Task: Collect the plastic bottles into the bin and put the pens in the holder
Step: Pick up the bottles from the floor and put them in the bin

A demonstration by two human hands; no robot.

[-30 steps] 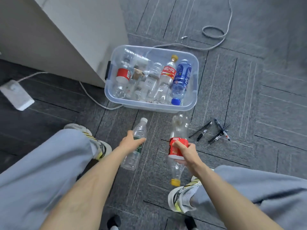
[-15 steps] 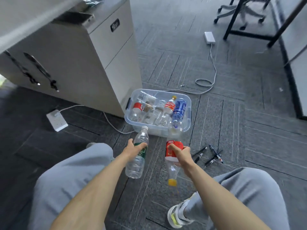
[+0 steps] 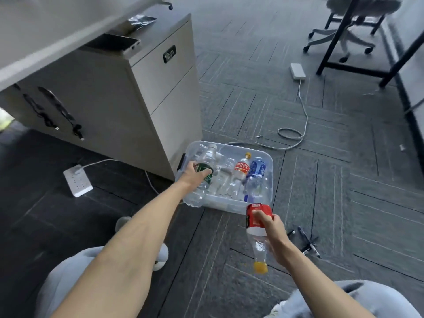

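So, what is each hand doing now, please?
Left hand: holding green-label bottle.
Right hand: holding red-label bottle.

Floor (image 3: 298,198): dark grey carpet tiles, thin pale stripes in alternating directions. Bin (image 3: 269,180), centre frame: clear plastic. Inside it: red-label bottle (image 3: 241,169) with yellow cap, blue-label bottle (image 3: 257,169), several clear ones. Green-label bottle (image 3: 204,173): clear body, white cap. Red-label bottle with orange cap (image 3: 258,222), lower right: clear body, white band on label. Cabinet (image 3: 128,106), upper left: beige-grey, dark top. Power strip (image 3: 77,180), left: white, white cord. Second white strip (image 3: 297,71), upper right. Pens (image 3: 306,241): black. Trousers (image 3: 68,283): light grey-blue.
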